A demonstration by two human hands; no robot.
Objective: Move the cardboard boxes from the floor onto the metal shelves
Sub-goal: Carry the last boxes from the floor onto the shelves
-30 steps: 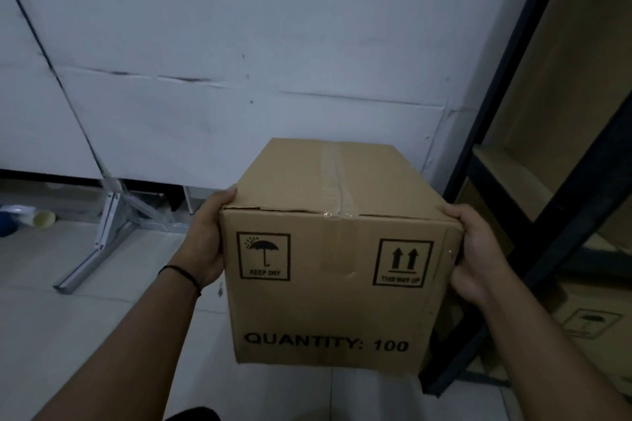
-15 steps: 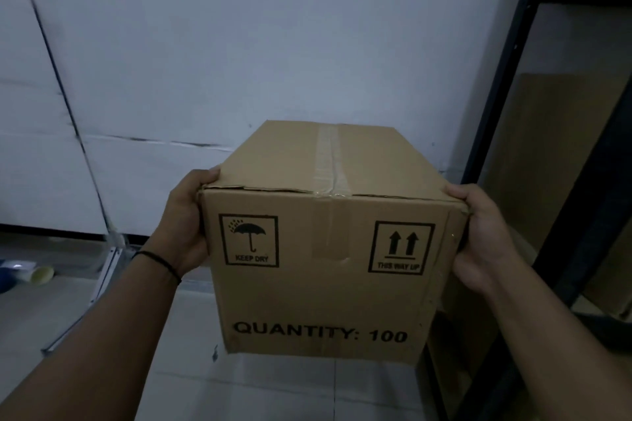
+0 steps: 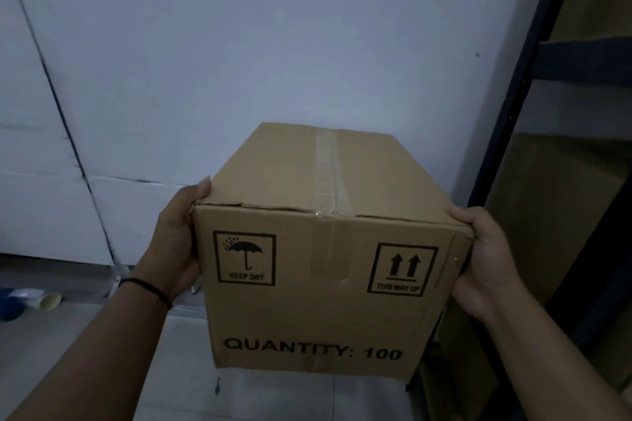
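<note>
My left hand [image 3: 174, 243] clasps the left side of the cardboard box [image 3: 325, 284], thumb lying along the top left edge near the corner, the rest of the fingers hidden behind the side panel. A thin black band [image 3: 147, 287] circles that wrist. My right hand [image 3: 485, 267] grips the right side the same way, thumb hooked over the top right corner, palm against the panel, its fingers out of sight behind the box. Between the two hands the box is held up off the floor, upright and level, its short face towards me.

That near face carries a KEEP DRY umbrella mark on the left, a THIS WAY UP arrows mark on the right, and QUANTITY: 100 printed along the bottom. A strip of clear tape [image 3: 328, 174] runs down the middle of the closed top flaps and over the near edge.

Just to the right of the box stands the metal shelf frame [image 3: 513, 106], a dark upright post with a dark crossbar higher up on the right. Brown cardboard [image 3: 554, 208] shows inside the frame, behind my right hand and lower down.

Behind the box is a white wall [image 3: 273, 44] with a slanting dark line down its left part. Below lies a pale tiled floor [image 3: 85, 345], and far left on it sit a pale yellow cup [image 3: 49, 301] on its side and something blue [image 3: 10, 308] that I cannot make out.
</note>
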